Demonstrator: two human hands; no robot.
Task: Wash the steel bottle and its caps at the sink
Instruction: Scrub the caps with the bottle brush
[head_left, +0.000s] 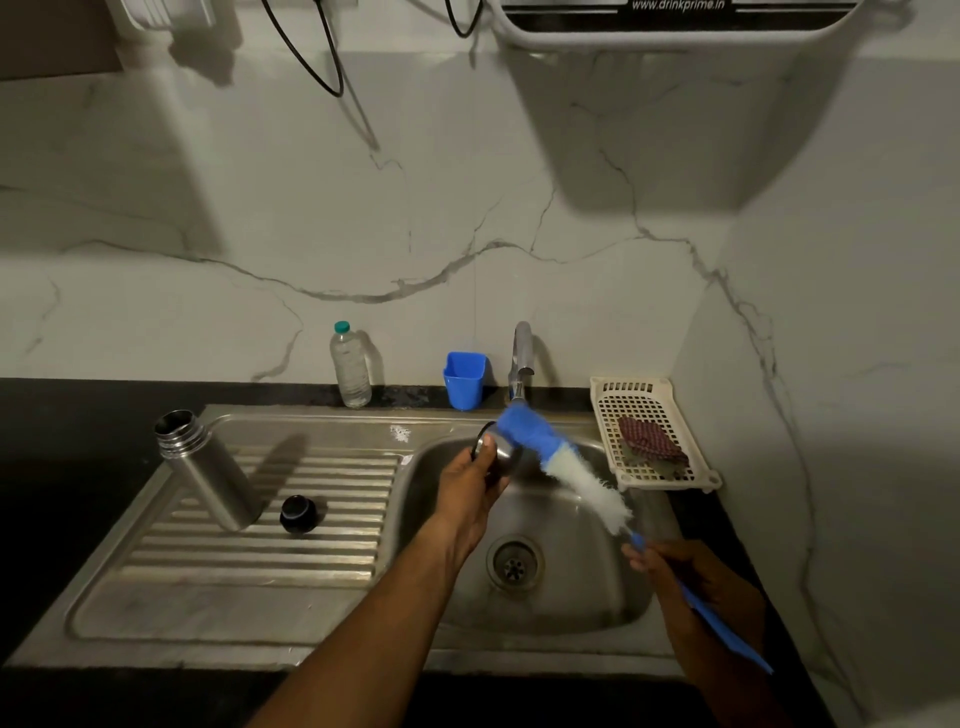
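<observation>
Left hand (470, 486) holds a steel cap (500, 451) — bottle brush (566, 467) against it.

The wall (467, 182) is white stone with thin grey lines, and it turns a corner on the right. The light is dim, with big soft shadows on the stone. Up high hang black wires (332, 78) and a white box (675, 31). Below is a black table (62, 441) with a steel sink (311, 415) set in it, and at the back stand a tap (522, 353), a clear bottle (350, 371) with a green cap, a blue cup (464, 382) and a white basket (602, 415) with a red cloth (652, 441) in it.
</observation>
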